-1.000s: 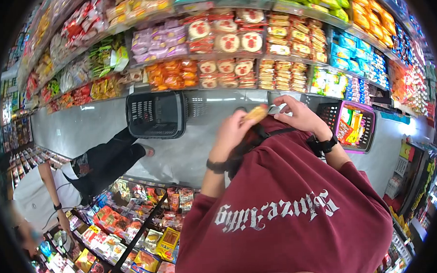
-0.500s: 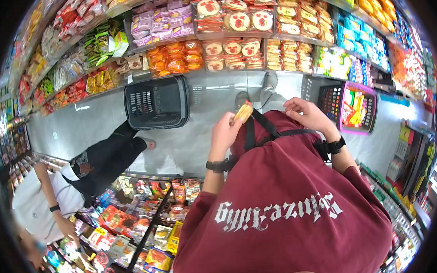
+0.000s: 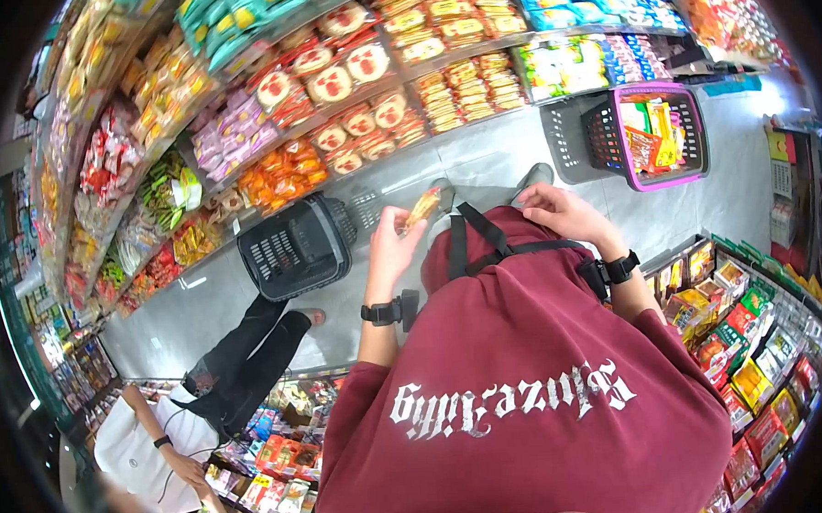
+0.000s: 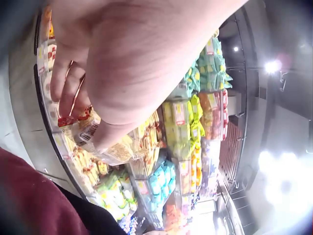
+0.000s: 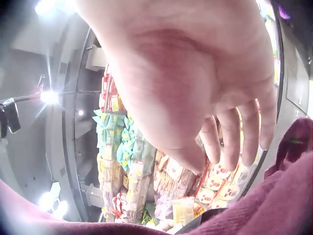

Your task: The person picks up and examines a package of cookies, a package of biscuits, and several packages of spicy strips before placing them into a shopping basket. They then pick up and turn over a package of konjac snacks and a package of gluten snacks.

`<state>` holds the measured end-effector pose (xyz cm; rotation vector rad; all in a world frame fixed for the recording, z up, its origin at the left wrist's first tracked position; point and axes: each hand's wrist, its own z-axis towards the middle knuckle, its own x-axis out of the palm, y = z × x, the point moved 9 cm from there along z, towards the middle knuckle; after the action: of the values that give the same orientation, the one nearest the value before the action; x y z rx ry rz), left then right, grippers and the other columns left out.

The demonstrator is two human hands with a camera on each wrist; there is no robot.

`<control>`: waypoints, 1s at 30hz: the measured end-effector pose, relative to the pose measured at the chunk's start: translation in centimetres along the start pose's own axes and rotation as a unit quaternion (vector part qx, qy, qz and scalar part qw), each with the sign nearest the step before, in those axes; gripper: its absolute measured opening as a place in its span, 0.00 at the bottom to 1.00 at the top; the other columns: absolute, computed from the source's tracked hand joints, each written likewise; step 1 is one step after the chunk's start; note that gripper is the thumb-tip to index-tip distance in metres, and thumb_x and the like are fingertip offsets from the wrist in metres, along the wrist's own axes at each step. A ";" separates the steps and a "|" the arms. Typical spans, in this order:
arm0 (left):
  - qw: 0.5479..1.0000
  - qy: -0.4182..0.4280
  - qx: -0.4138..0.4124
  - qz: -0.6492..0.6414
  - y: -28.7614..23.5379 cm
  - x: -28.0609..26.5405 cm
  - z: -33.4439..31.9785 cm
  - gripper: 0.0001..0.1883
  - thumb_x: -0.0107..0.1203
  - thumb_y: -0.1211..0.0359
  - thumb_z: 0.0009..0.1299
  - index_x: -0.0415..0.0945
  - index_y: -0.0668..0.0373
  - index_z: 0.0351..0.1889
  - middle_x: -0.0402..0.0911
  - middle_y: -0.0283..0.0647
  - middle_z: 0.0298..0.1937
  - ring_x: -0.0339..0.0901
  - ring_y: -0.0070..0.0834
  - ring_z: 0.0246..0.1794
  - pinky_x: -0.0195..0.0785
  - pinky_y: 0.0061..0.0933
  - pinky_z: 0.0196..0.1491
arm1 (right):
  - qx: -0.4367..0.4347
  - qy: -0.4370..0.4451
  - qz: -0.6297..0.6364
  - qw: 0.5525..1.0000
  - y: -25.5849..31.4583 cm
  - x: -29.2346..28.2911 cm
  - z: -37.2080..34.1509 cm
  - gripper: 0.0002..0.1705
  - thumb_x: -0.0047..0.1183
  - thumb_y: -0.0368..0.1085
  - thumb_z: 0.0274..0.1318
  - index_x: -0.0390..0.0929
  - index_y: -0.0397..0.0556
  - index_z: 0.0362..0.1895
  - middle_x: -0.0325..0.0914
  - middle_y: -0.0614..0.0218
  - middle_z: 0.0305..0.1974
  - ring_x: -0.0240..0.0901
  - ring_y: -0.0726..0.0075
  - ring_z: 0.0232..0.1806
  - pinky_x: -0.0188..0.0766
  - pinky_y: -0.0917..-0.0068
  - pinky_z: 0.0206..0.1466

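My left hand [image 3: 394,248] pinches a small clear-wrapped biscuit packet [image 3: 423,207] between thumb and fingers, in front of my body. In the left wrist view the biscuit packet [image 4: 115,149] shows golden contents, a red edge and a barcode near the thumb. My right hand [image 3: 570,217] hovers at the front of the maroon shirt, holding nothing. Its fingers [image 5: 230,137] hang loosely bent in the right wrist view, with snack shelves behind them.
Shelves of packaged snacks [image 3: 359,126] curve along the front. A black basket [image 3: 291,248] stands on the floor at left; a pink-rimmed basket [image 3: 600,134] with several packets stands at right. Another person [image 3: 158,451] is at lower left, beside a snack display [image 3: 282,459].
The head view has swung round, tilting the shelves. My left hand has moved left, away from the right hand, still pinching the biscuit packet. My right hand stays near the shirt.
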<state>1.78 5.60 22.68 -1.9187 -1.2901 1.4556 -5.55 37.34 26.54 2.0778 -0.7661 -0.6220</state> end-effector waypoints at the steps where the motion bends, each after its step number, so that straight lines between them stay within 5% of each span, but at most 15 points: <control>1: 1.000 0.011 0.009 0.000 -1.5 1.4 0.3 0.18 0.69 0.63 0.70 0.72 0.63 0.46 0.85 0.43 0.42 0.83 0.28 0.45 0.76 0.33 0.52 | -0.002 -0.003 0.003 1.000 -0.7 -1.1 -0.7 0.16 0.57 0.38 0.69 0.78 0.45 0.56 0.86 0.64 0.43 0.83 0.68 0.46 0.78 0.70 0.51; 5: 0.997 0.067 0.010 -0.038 -6.4 8.4 1.8 0.17 0.68 0.66 0.70 0.70 0.62 0.45 0.83 0.42 0.42 0.82 0.28 0.46 0.74 0.32 0.54 | -0.010 -0.027 0.039 0.999 -4.3 -7.1 -3.8 0.19 0.59 0.40 0.70 0.76 0.44 0.59 0.86 0.61 0.47 0.83 0.66 0.47 0.78 0.69 0.53; 12: 0.960 0.237 0.145 -0.028 -23.1 22.1 1.6 0.19 0.71 0.72 0.61 0.71 0.60 0.44 0.81 0.38 0.44 0.80 0.31 0.45 0.73 0.34 0.49 | -0.051 -0.028 0.069 0.996 -7.2 -13.6 -7.8 0.31 0.64 0.44 0.66 0.70 0.45 0.66 0.85 0.58 0.50 0.83 0.64 0.49 0.78 0.67 0.54; 15: 0.948 0.243 0.205 0.011 -28.5 25.1 0.2 0.21 0.73 0.70 0.56 0.71 0.59 0.41 0.78 0.41 0.41 0.78 0.39 0.41 0.72 0.38 0.47 | -0.067 -0.045 0.098 0.992 -7.9 -15.7 -8.5 0.27 0.68 0.41 0.63 0.73 0.46 0.60 0.82 0.66 0.43 0.79 0.74 0.43 0.76 0.73 0.47; 19: 0.941 0.255 0.218 0.036 -30.2 27.0 0.1 0.22 0.74 0.68 0.57 0.71 0.58 0.43 0.77 0.42 0.42 0.79 0.42 0.46 0.72 0.39 0.49 | -0.110 -0.065 0.151 0.980 -8.7 -17.7 -8.6 0.23 0.70 0.37 0.60 0.74 0.47 0.54 0.78 0.73 0.39 0.73 0.83 0.39 0.73 0.77 0.42; 30: 0.948 0.282 0.145 -0.012 -31.4 28.2 0.8 0.25 0.73 0.68 0.61 0.75 0.59 0.54 0.85 0.42 0.49 0.83 0.35 0.53 0.75 0.36 0.57 | -0.128 -0.031 0.152 0.980 -9.5 -20.3 -7.9 0.21 0.72 0.34 0.58 0.76 0.44 0.51 0.80 0.72 0.42 0.77 0.79 0.45 0.77 0.75 0.52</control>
<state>-11.46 44.70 31.33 -1.9078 -0.7829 0.9116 -11.60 60.34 26.24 1.6726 -0.9633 -0.5826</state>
